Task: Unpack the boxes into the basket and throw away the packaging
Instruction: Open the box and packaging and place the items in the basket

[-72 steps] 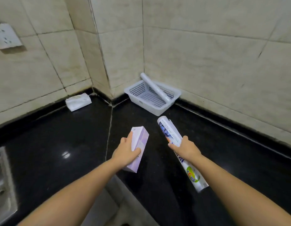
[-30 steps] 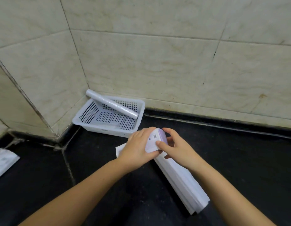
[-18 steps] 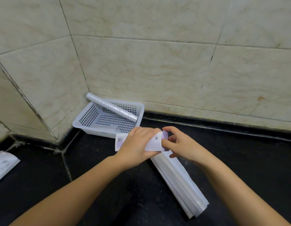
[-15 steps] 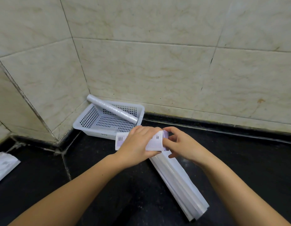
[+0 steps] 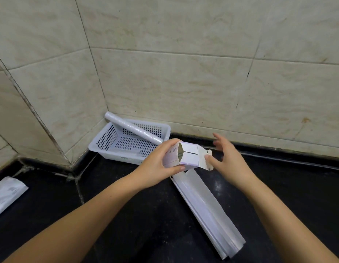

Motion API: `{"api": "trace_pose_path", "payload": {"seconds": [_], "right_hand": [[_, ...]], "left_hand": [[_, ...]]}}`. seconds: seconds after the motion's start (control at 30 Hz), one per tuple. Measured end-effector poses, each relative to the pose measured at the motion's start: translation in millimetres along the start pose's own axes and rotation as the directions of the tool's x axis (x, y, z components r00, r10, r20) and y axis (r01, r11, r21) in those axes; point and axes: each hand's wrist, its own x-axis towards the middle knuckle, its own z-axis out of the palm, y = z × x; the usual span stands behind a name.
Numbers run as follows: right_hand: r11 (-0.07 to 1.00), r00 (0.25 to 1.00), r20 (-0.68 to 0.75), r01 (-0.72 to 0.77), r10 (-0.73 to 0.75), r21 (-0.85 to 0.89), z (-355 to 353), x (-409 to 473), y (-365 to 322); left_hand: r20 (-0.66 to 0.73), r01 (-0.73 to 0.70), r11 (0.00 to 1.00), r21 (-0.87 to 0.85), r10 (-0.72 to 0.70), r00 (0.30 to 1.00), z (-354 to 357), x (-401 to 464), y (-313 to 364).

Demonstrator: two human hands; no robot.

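My left hand (image 5: 158, 164) grips a small white and lilac box (image 5: 185, 156) above the black counter, its end turned toward me. The box's outer end flap (image 5: 206, 158) stands open to the right; two inner flaps are still folded shut. My right hand (image 5: 224, 156) hovers just right of the flap with fingers spread, its thumb near the flap's edge. Behind the box, a white perforated basket (image 5: 115, 149) sits in the tiled corner with a wrapped white roll (image 5: 132, 128) leaning across it. A long flat empty wrapper (image 5: 206, 205) lies on the counter under my hands.
A white sealed packet (image 5: 5, 194) lies on the counter at the far left. Tiled walls close off the back and left, meeting in the corner behind the basket. The black counter (image 5: 297, 186) stretches to the right.
The box's outer end flap has come open. My right hand has let go of the box end and spread its fingers. My left hand has kept hold of the box.
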Motion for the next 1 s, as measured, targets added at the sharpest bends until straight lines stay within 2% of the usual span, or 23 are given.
{"api": "trace_pose_path", "payload": {"seconds": [0.07,0.13,0.3,0.37,0.43,0.53,0.67,0.73,0.77,0.83,0.9,0.93,1.0], "right_hand": [[0.941,0.965,-0.053,0.236,-0.256,-0.241,-1.9,-3.3,-9.8],[0.856,0.918,0.012,0.374,-0.396,-0.357,-2.3,-4.4,-22.6],[0.834,0.910,0.202,0.414,-0.363,-0.366,-5.1,-3.9,-36.5],[0.814,0.893,0.233,0.447,-0.385,-0.371,-5.9,-5.0,-37.1],[0.781,0.876,0.202,0.481,-0.437,-0.398,-4.3,-5.8,-38.7],[0.871,0.906,0.123,0.424,-0.406,-0.247,-10.9,-6.4,-44.6],[0.972,0.958,0.163,0.235,-0.237,0.033,-24.6,2.4,-47.5],[0.983,0.968,0.185,0.157,-0.171,0.092,-23.9,3.1,-46.3],[0.986,0.974,0.157,0.161,-0.166,0.042,-21.5,1.7,-44.7],[0.933,0.951,-0.048,0.290,-0.307,-0.214,-14.8,-5.2,-41.8],[0.817,0.817,-0.234,0.412,-0.528,-0.403,-7.3,-16.7,-42.6],[0.774,0.765,-0.251,0.455,-0.593,-0.441,-3.7,-22.1,-43.6],[0.730,0.747,-0.186,0.512,-0.638,-0.452,5.5,-30.3,-43.3]], "left_hand": [[0.000,0.000,1.000,0.017,0.000,1.000,0.0,-0.3,0.0],[0.009,-0.005,0.999,0.034,0.004,1.000,1.0,-0.2,0.1],[0.046,-0.031,0.994,0.108,0.026,0.999,2.1,-2.4,3.4],[0.055,-0.025,0.992,0.122,0.018,0.998,1.5,-4.3,4.4],[0.055,-0.025,0.993,0.117,0.019,0.998,1.0,-5.4,6.3],[0.053,-0.036,0.993,0.116,0.030,0.998,0.8,-5.8,8.4],[0.081,-0.054,0.981,0.188,0.039,0.996,1.3,-8.4,8.3],[0.083,-0.086,0.965,0.247,0.068,0.994,4.4,-9.0,5.9],[0.069,-0.091,0.963,0.255,0.076,0.995,5.9,-8.7,3.9],[0.011,-0.068,0.971,0.229,0.067,0.998,7.0,-6.8,-0.1],[-0.060,-0.040,0.977,0.211,0.053,0.997,6.8,-4.0,-2.9],[-0.089,-0.033,0.977,0.210,0.053,0.995,6.8,-2.7,-3.3],[-0.131,-0.030,0.977,0.213,0.059,0.990,8.0,-0.7,-2.5]]}}
